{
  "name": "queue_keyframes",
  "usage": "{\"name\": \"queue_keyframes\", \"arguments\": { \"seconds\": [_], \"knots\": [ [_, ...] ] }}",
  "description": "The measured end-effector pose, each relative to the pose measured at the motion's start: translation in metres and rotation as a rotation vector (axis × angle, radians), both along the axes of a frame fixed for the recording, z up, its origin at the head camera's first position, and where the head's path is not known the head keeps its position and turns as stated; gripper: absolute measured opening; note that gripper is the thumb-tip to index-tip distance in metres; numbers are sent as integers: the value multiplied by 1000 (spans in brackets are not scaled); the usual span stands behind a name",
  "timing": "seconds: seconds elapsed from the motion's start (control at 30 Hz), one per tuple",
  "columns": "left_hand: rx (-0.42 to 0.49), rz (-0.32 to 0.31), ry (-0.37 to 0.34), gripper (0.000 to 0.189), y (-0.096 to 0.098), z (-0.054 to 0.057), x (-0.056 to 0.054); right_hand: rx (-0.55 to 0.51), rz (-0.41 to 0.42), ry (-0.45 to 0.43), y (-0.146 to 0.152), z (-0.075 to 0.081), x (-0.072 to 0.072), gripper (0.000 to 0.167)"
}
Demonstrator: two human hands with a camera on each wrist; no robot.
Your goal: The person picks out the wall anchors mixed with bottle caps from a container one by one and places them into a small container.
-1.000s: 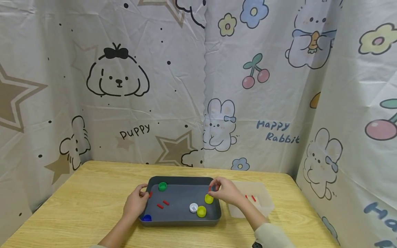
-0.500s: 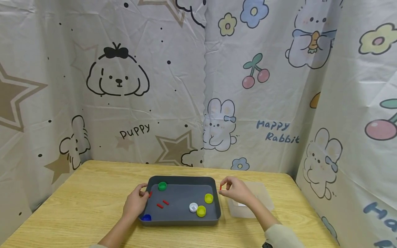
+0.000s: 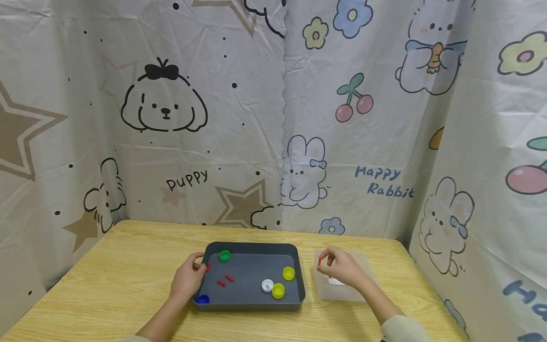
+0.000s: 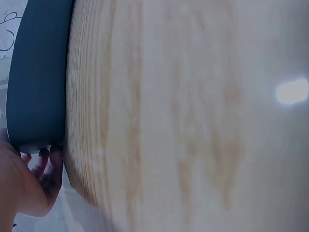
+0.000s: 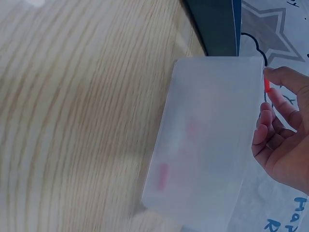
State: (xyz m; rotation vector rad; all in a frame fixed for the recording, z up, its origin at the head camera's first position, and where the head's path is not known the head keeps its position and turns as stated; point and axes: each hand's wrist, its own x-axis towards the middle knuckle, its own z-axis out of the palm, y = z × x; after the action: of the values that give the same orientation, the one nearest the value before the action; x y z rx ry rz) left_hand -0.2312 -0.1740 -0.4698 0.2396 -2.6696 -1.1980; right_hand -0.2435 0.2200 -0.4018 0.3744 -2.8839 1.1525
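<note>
My left hand (image 3: 186,280) grips the left rim of a dark grey tray (image 3: 248,307), thumb at the inner side. In the left wrist view the fingers (image 4: 54,164) press against the tray's end wall. Between thumb and finger my right hand (image 3: 342,267) pinches a small red stick (image 5: 267,85), held upright over a translucent plastic box (image 3: 320,292) to the right of the tray. Inside the tray lie several red sticks (image 3: 221,283), a green cap (image 3: 224,256), a blue cap (image 3: 203,299), a white cap (image 3: 267,285) and two yellow caps (image 3: 278,291).
Red shapes (image 5: 163,176) show blurred through the box wall in the right wrist view. A white piece (image 3: 335,281) lies in the box, partly behind my hand. The wooden table (image 3: 98,275) meets a printed curtain (image 3: 239,142) at its back and sides.
My right hand has moved right with the red stick, from above a yellow cap, past the tray's right rim, to above the box. The left hand stays on the tray.
</note>
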Motion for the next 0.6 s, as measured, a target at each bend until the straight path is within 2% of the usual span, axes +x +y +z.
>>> {"name": "queue_keyframes", "arguments": {
  "seconds": [0.1,0.6],
  "knots": [
    [0,1,1,40,0,-1,0,18,5,14,8,-1,1,22],
    [6,13,-5,39,1,2,2,62,-81,31,38,-6,5,21]
  ]
}}
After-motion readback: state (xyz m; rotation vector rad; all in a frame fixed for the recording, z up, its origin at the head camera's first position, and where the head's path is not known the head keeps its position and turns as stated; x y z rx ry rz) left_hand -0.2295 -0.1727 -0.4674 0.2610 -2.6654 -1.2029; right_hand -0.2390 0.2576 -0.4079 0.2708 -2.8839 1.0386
